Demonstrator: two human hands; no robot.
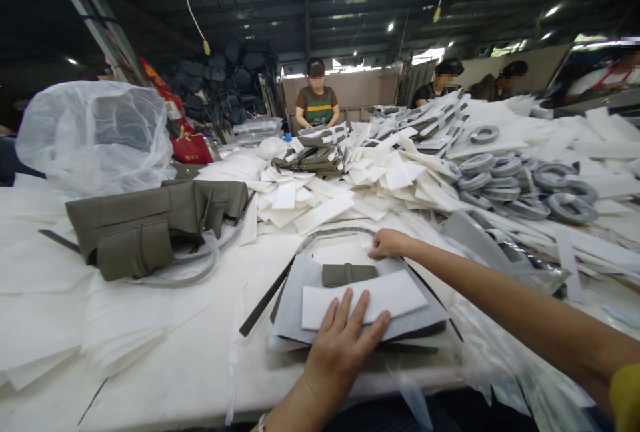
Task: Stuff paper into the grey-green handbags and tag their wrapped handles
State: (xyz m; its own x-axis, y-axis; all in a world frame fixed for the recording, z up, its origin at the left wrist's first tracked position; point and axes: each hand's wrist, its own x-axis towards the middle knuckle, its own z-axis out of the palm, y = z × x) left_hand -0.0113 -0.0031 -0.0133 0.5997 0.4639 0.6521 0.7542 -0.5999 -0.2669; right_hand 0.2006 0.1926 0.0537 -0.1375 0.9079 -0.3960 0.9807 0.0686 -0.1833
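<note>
An olive handbag lies flat before me, mostly covered by a grey-white sheet. A white foam strip rests across the sheet, just below the bag's flap. With fingers spread, my left hand presses on the strip's lower edge. My right hand is closed at the right end of the bag's wrapped, arched handle. A dark strap sticks out on the left of the bag.
Two olive bags lie at the left, near a plastic bag. Foam pieces are heaped ahead, with wrapped grey rings to the right. A person is across the table; others are at the right.
</note>
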